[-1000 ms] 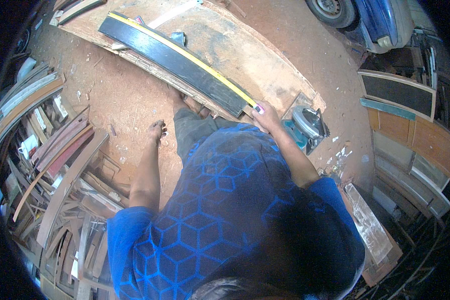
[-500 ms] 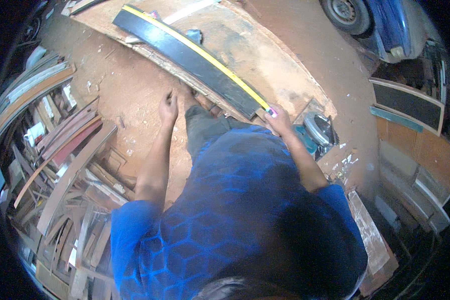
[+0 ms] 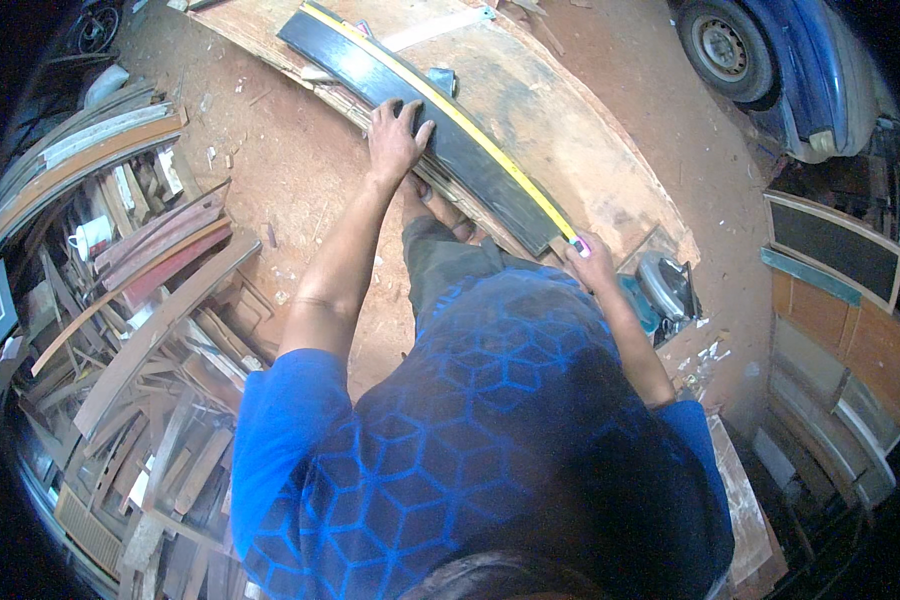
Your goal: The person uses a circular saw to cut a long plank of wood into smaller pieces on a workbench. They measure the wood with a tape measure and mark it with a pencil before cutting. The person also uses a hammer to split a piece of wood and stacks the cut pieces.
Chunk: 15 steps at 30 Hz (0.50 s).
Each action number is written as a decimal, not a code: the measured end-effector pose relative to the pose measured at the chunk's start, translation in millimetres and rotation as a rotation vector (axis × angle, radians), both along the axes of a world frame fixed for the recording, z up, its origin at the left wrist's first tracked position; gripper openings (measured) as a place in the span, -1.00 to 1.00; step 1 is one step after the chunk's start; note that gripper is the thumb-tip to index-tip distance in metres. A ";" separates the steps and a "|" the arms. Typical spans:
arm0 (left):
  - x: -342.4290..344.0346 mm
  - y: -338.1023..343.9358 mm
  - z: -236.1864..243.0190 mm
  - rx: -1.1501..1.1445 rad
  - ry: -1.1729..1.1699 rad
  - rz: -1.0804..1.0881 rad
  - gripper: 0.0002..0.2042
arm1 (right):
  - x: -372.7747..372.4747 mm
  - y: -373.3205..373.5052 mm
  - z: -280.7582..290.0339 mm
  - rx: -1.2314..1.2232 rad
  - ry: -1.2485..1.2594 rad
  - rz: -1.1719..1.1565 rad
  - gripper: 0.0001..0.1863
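Note:
My left hand (image 3: 398,142) rests on the black board (image 3: 475,175), fingers apart and bent at the tips. My right hand (image 3: 590,262) grips a tape measure (image 3: 576,243) at the board's near end. Its yellow blade (image 3: 518,172) is drawn out along the board's length. Underneath lies a broad plywood sheet (image 3: 600,165), with a small dark object (image 3: 440,82) behind the board and a pale straight strip (image 3: 440,27) farther back. Beside my right hand is a circular saw (image 3: 662,290).
Piles of wood offcuts (image 3: 150,420) fill the left, with a white container (image 3: 93,238) among them. A blue car (image 3: 832,80) stands at upper right. Framed panels (image 3: 830,250) lean at the right. My legs and feet are below the plywood's near edge.
My left hand has moved up and right from hanging beside my leg onto the black board. My right hand keeps hold of the tape measure. The whole view has shifted slightly.

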<state>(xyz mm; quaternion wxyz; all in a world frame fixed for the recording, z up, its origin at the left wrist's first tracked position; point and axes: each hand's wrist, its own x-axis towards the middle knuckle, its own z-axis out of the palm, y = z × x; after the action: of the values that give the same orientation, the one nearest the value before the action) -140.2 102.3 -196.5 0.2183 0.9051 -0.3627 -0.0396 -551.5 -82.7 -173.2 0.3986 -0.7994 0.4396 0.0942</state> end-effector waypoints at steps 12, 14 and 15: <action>18.1 3.4 9.7 0.123 0.057 -0.011 -0.43 | 2.2 -0.7 -2.0 0.052 0.004 0.006 -0.44; 19.0 2.2 10.7 0.148 0.058 -0.018 -0.42 | 3.0 -2.5 -2.4 0.061 0.008 0.013 -0.44; 19.0 2.4 11.4 0.157 0.060 -0.022 -0.42 | 2.4 -2.6 -2.2 0.055 0.006 0.016 -0.43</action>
<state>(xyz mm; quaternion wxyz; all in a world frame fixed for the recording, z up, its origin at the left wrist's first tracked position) -121.2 104.7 -185.1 0.1569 0.9138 -0.3617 -0.0974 -549.1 -85.3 -175.4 0.4183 -0.7914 0.4314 0.1119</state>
